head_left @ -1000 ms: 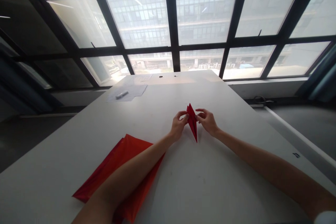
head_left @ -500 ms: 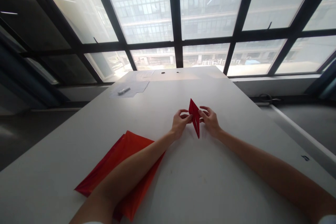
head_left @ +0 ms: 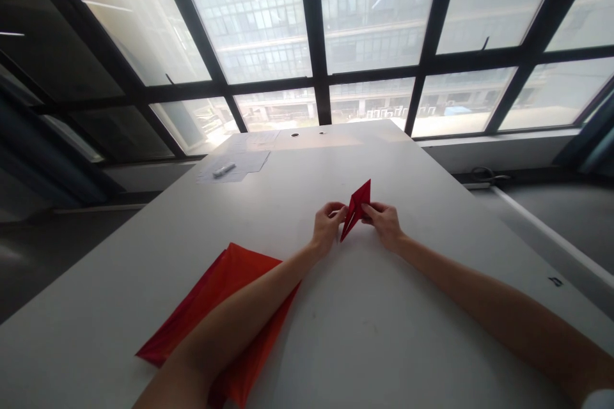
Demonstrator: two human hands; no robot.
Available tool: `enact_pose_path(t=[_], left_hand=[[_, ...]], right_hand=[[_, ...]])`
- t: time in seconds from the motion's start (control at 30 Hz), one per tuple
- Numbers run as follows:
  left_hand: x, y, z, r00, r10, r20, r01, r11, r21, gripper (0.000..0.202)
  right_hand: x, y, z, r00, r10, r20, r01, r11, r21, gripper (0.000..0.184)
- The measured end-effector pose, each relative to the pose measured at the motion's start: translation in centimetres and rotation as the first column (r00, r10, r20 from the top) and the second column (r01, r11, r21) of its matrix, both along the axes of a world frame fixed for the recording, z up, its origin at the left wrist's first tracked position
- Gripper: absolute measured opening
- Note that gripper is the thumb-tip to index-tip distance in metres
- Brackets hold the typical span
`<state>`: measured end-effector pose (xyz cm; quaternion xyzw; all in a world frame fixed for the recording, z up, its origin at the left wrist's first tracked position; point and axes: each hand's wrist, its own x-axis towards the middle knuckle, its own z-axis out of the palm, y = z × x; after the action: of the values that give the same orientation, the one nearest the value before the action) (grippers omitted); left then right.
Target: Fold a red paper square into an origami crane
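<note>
A small piece of folded red paper [head_left: 359, 199], shaped like a narrow diamond with a slit down its lower half, is held just above the white table [head_left: 364, 332]. My left hand [head_left: 329, 223] pinches its left edge between thumb and fingers. From the other side my right hand [head_left: 384, 223] grips it, thumb on the near face and fingers partly hidden behind. The paper leans, its upper tip pointing to the right and its lower tip to the left. Beneath my left forearm lies a larger orange-red sheet or bag [head_left: 230, 294], partly covered by the arm.
White papers [head_left: 254, 162] with a whitish marker-like stick [head_left: 224, 170] on them lie at the far left of the table. A small dark mark [head_left: 555, 281] shows near the right edge. Large windows [head_left: 374, 13] rise behind the table's far end.
The folded red paper has turned, its upper tip swinging right and its lower tip left. Both hands stay on it with slightly shifted fingers. The view has moved a little.
</note>
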<state>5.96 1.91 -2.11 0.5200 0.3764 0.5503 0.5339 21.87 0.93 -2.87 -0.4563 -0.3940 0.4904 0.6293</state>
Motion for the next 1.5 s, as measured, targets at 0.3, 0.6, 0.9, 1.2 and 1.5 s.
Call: enact_pose_path(t=[0.3,0.6,0.9,1.2,1.5], left_hand=[[-0.1,0.0,-0.6,0.993,-0.036,-0.113,0.036,0.999,-0.004,0.036],[0.2,-0.2,-0.3,0.96,0.062,-0.273,-0.011,0.983,0.185,0.022],[0.6,-1.4,0.4,0.907,0.138,-0.399,-0.01,0.952,0.306,0.011],[0.4,-1.6,0.6,0.888,0.17,-0.427,0.046,0.892,0.45,0.009],[0.6,-1.1,0.0,0.875,0.238,-0.422,0.02,0.853,0.522,0.011]], right_hand=[[0.0,-0.2,0.1,0.998,0.018,-0.058,-0.018,1.0,-0.001,0.039],[0.0,-0.4,0.3,0.998,0.057,-0.022,-0.057,0.998,0.018,0.038],[0.0,-0.3,0.3,1.0,-0.02,0.007,0.02,0.999,0.031,0.032],[-0.1,-0.2,0.2,1.0,-0.009,-0.019,0.011,0.996,0.086,0.029],[0.0,0.2,-0.1,0.994,0.015,-0.107,-0.003,0.994,0.11,0.031]])
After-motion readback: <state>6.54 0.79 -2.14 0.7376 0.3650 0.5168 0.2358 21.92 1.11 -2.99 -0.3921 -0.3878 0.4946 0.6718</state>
